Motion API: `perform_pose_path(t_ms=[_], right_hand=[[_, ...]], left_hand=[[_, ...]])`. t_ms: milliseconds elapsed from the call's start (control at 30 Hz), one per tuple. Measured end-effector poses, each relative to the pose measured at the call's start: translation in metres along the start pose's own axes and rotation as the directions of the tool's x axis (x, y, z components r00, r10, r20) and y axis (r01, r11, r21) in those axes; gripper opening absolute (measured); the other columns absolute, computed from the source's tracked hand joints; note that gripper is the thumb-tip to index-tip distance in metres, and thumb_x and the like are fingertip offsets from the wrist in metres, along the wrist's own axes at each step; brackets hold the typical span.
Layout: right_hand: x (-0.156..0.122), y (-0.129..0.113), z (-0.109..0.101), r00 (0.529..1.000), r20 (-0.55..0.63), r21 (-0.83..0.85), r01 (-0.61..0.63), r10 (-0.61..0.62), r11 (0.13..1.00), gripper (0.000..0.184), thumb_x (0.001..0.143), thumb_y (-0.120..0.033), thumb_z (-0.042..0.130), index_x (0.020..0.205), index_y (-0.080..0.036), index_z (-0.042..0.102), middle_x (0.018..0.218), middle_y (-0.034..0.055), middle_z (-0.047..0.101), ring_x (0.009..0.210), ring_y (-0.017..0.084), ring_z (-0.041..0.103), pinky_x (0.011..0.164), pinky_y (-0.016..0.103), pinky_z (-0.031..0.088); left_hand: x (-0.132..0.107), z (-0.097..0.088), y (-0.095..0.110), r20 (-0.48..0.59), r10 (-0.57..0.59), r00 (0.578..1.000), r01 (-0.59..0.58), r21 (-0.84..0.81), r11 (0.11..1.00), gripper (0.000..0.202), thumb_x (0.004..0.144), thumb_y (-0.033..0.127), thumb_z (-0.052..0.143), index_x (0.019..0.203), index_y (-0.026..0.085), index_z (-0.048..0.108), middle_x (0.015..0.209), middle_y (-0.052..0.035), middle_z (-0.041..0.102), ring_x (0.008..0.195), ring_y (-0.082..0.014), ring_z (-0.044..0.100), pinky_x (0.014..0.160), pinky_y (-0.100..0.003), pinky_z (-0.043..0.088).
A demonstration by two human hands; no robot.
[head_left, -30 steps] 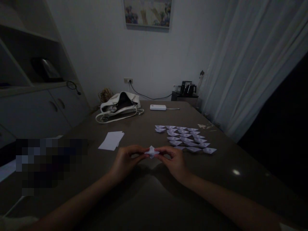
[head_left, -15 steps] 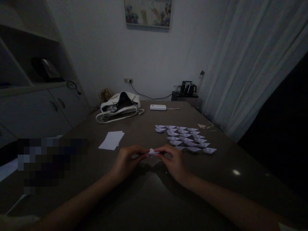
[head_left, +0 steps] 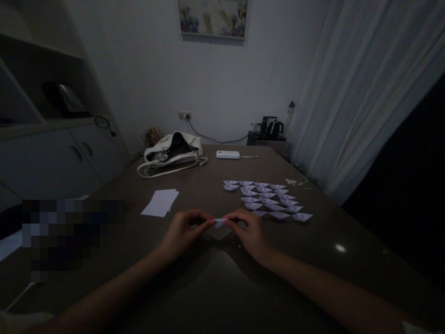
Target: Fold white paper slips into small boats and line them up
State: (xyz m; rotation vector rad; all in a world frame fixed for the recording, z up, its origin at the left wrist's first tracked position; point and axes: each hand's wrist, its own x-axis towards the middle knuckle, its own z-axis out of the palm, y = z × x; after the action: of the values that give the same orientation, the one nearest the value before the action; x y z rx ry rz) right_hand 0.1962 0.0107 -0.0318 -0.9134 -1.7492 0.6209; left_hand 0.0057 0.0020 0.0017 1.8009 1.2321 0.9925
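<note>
Between my two hands is a small folded piece of white paper (head_left: 219, 223), held just above the table. My left hand (head_left: 185, 232) pinches its left end between thumb and fingers. The right end is pinched the same way by my right hand (head_left: 251, 233). The fingertips cover both ends, so only the middle of the fold shows. Beyond my right hand stand several folded paper boats (head_left: 269, 201) in rough rows. A few flat white paper sheets (head_left: 159, 202) lie beyond my left hand, slightly overlapping.
On the brown table (head_left: 208, 297), a white handbag (head_left: 175, 153) sits at the back left. A white power bank (head_left: 227, 155) with a short cable lies at the back. Paper scraps (head_left: 295, 182) are near the right edge. A blurred-out patch (head_left: 69, 236) covers the left side.
The folded paper between my fingertips has changed shape: its middle looks flatter along the top, with a pointed part below. Both hands keep their pinch in nearly the same place.
</note>
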Motion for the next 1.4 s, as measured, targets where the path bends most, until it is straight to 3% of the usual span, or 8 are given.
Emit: perform_pose_path(t_ms=[133,300,467,833,1400], right_hand=[[-0.0001,0.0011,0.0009,0.999,0.003,0.027,-0.033,0.033,0.999,0.005,0.081,-0.022,0.066,0.080,-0.019,0.071,0.076,0.0029,0.070,0.072,0.016,0.063,0.066,0.027,0.047],[-0.0003,0.0001,0.0018,0.995,0.048,0.079,-0.096,0.092,0.992,0.008,0.082,-0.024,0.064,0.083,-0.019,0.070,0.078,0.0031,0.070,0.075,0.017,0.064,0.068,0.028,0.049],[-0.0006,-0.0033,0.0037,0.992,0.066,0.097,-0.116,0.110,0.989,0.009,0.082,-0.024,0.064,0.083,-0.018,0.071,0.079,0.0041,0.071,0.076,0.017,0.065,0.070,0.028,0.049],[-0.0002,0.0003,0.0049,0.977,0.094,0.191,-0.208,0.193,0.959,0.017,0.082,-0.030,0.062,0.081,-0.017,0.072,0.076,0.0039,0.072,0.071,0.016,0.065,0.066,0.027,0.050],[-0.0012,0.0016,0.0058,0.967,0.134,0.206,-0.242,0.217,0.948,0.014,0.080,-0.027,0.061,0.079,-0.016,0.069,0.072,0.0031,0.068,0.068,0.014,0.062,0.062,0.025,0.047]], left_hand=[[0.0009,-0.0012,0.0006,0.028,-0.001,1.000,0.001,0.012,1.000,0.026,0.078,0.037,0.062,0.081,0.012,0.069,0.076,-0.0081,0.072,0.070,-0.0197,0.065,0.059,-0.026,0.049],[0.0025,-0.0022,-0.0029,0.065,0.079,0.995,-0.081,0.033,0.996,0.024,0.079,0.035,0.062,0.082,0.013,0.070,0.079,-0.0070,0.071,0.073,-0.0188,0.065,0.065,-0.027,0.051],[0.0025,0.0009,-0.0072,0.133,-0.023,0.991,0.018,0.039,0.999,0.032,0.080,0.040,0.059,0.089,0.012,0.073,0.078,-0.0075,0.074,0.071,-0.0203,0.066,0.061,-0.025,0.050],[0.0003,0.0018,-0.0035,0.109,-0.122,0.987,0.129,-0.057,0.990,0.033,0.075,0.042,0.064,0.081,0.011,0.073,0.068,-0.0067,0.072,0.061,-0.0182,0.063,0.050,-0.022,0.046],[0.0002,0.0039,-0.0050,0.129,-0.137,0.982,0.147,-0.073,0.986,0.030,0.074,0.040,0.066,0.077,0.010,0.072,0.067,-0.0061,0.071,0.060,-0.0167,0.064,0.051,-0.021,0.045]])
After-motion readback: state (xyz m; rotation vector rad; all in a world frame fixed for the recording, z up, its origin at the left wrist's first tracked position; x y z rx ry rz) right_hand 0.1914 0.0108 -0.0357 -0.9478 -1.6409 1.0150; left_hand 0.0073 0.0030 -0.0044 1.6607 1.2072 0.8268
